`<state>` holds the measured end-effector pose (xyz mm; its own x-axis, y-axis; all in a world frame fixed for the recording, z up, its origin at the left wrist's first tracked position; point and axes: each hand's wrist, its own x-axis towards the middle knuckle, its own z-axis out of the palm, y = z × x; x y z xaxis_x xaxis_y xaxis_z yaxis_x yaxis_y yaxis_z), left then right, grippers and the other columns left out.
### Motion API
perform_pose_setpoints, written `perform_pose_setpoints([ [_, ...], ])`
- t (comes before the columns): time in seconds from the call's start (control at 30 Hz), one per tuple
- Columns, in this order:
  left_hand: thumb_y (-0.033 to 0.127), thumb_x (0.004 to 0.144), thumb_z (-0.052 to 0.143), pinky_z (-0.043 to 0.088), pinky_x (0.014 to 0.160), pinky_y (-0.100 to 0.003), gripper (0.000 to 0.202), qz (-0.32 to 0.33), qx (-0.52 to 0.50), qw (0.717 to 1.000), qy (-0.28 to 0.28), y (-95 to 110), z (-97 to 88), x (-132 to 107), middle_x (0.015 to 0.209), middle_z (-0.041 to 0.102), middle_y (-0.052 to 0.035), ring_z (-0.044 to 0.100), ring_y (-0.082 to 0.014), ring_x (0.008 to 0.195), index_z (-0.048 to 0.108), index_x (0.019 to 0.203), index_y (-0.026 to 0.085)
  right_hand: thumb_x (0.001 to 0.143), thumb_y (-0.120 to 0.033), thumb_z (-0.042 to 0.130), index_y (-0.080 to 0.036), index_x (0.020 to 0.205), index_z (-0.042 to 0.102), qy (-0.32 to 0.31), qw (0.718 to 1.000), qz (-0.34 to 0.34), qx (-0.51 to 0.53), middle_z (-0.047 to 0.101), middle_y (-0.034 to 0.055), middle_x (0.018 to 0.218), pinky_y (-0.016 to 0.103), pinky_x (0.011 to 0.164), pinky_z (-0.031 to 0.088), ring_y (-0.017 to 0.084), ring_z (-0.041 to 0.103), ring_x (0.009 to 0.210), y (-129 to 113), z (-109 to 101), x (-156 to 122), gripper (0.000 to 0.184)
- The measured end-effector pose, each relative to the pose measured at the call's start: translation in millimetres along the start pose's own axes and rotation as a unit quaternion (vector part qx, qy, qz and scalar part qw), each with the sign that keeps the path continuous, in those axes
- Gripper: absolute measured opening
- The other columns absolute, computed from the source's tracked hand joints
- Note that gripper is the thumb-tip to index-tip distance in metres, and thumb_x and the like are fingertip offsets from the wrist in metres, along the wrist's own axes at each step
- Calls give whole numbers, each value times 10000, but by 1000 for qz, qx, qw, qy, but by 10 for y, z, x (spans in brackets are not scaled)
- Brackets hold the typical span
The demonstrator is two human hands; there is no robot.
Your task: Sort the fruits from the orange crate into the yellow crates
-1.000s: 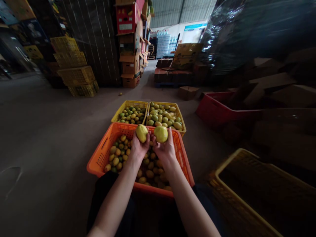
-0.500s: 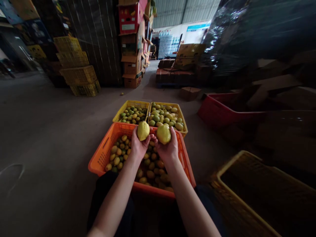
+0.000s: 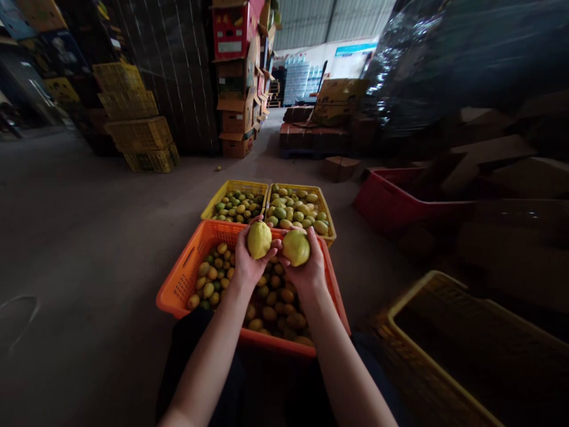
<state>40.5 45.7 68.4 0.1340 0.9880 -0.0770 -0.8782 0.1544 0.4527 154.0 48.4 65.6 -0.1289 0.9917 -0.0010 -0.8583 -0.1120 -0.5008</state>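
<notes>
My left hand [image 3: 247, 263] is closed round a yellow fruit [image 3: 259, 239], held up over the far side of an orange crate [image 3: 180, 283] full of small yellow and green fruit. My right hand [image 3: 306, 270] grips a second yellow-green fruit [image 3: 296, 247] right beside the first; the two fruits almost touch. Both forearms reach forward from the bottom of the view over the crate. Beyond the orange crate stand two yellow crates side by side, the left yellow crate [image 3: 216, 198] holding smaller fruit and the right yellow crate [image 3: 323, 206] holding bigger fruit.
An empty yellow crate [image 3: 448, 350] sits at the lower right. A red crate [image 3: 391, 198] and cardboard boxes [image 3: 493, 160] lie to the right. Stacked yellow crates [image 3: 137, 133] and carton stacks [image 3: 235, 77] stand at the back left. Grey concrete floor spreads to the left.
Both hands have turned their fruits slightly and drawn them a little closer together. The view has shifted only slightly; the crates have stayed put.
</notes>
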Motion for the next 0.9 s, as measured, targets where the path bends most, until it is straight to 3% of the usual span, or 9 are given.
perform_pose_setpoints([
  [0.23, 335, 868, 442, 557, 555, -278, 270, 11, -4, 1000, 14, -21, -28, 21, 882, 670, -35, 644, -149, 643, 623, 1042, 235, 799, -338, 458, -173, 833, 585, -32, 999, 22, 21, 665, 37, 710, 184, 253, 343, 159, 599, 477, -24, -38, -18, 211],
  [0.37, 325, 890, 432, 565, 672, -318, 223, 15, -26, 999, -13, -11, -38, 38, 839, 651, -27, 643, -151, 715, 619, 887, 202, 824, -350, 451, -183, 859, 588, -35, 999, 2, 35, 664, 38, 753, 156, 257, 324, 142, 595, 503, -19, -54, -17, 218],
  [0.57, 301, 866, 447, 441, 409, -174, 209, 29, 22, 998, -46, -35, -59, 31, 785, 619, -24, 596, -120, 598, 602, 796, 180, 824, -375, 468, -192, 864, 590, -40, 998, -14, 52, 654, 22, 772, 149, 252, 318, 121, 569, 503, 2, -70, -8, 224],
  [0.9, 362, 879, 351, 382, 395, -157, 312, -15, -23, 998, -49, -11, -117, 33, 733, 568, -33, 520, -105, 567, 564, 733, 188, 781, -359, 505, -188, 832, 604, -36, 999, -11, -3, 649, 14, 698, 159, 243, 315, 134, 571, 461, 86, -5, -42, 204],
])
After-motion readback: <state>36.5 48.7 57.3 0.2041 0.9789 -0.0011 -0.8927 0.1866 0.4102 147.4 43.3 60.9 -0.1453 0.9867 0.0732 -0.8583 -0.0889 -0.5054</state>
